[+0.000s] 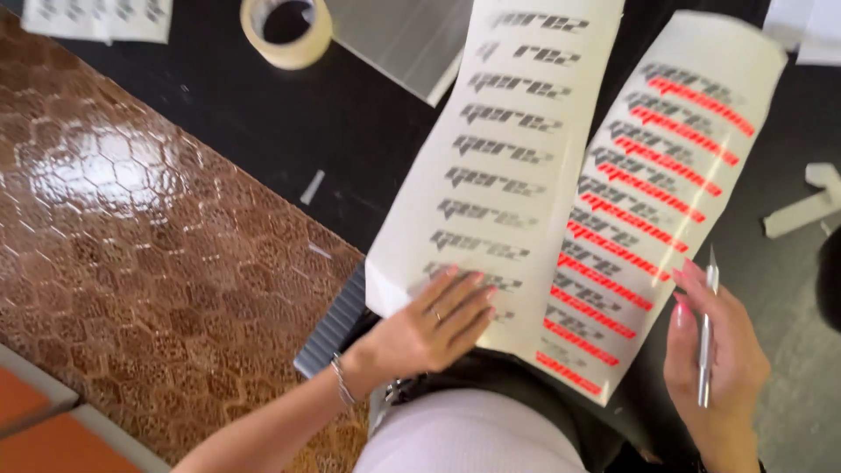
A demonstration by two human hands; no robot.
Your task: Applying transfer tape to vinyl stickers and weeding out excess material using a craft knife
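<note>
1. The left hand (pixel 434 328), low in the middle of the frame, lies flat with its fingers spread on the bottom end of a long white sticker sheet with grey lettering (pixel 504 149); the open palm seems to pin the sheet so it cannot slide or curl.
2. The right hand (pixel 714 350), at the lower right, is closed around a slim silver craft knife (pixel 706 337), held upright with the tip pointing up the frame (away from the body, it seems). Its fingertips touch the right edge of a second white sheet with grey and red lettering (pixel 653 193).
3. The two sheets lie side by side, running from the bottom centre up toward the upper right, the grey one overlapping the left edge of the red one. Both hang a little over the near edge of the black table (pixel 263 114).
4. A roll of beige tape (pixel 287 31) sits at the upper centre-left of the table, well apart from both hands.
5. Brown hexagon-patterned floor (pixel 131 236) fills the left of the frame.
6. Small white paper scraps (pixel 806 206) lie at the right edge.
</note>
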